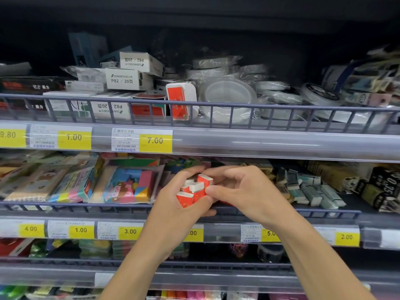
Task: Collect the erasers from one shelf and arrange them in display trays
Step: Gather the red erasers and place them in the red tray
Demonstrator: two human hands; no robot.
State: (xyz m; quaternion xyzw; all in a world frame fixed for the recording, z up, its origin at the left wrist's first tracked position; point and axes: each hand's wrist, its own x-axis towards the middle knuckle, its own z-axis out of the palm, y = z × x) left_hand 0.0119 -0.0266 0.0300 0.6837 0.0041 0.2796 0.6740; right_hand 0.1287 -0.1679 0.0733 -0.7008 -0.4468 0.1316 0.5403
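Several small erasers (195,189) with red sleeves and white ends sit bunched between my two hands, in front of the middle shelf. My left hand (173,204) cups the bunch from below and from the left. Thumb and fingers of my right hand (242,189) pinch the bunch from the right. A little red shows on the shelf floor under my right hand. Loose grey-green erasers (313,191) lie on the same shelf to the right.
A blue wire rail (75,205) fronts the middle shelf just below my hands. Colourful packets (125,185) fill the shelf's left part and dark boxes (381,185) its right end. The shelf above holds white boxes and tape rolls (227,98). Yellow price tags line the shelf edges.
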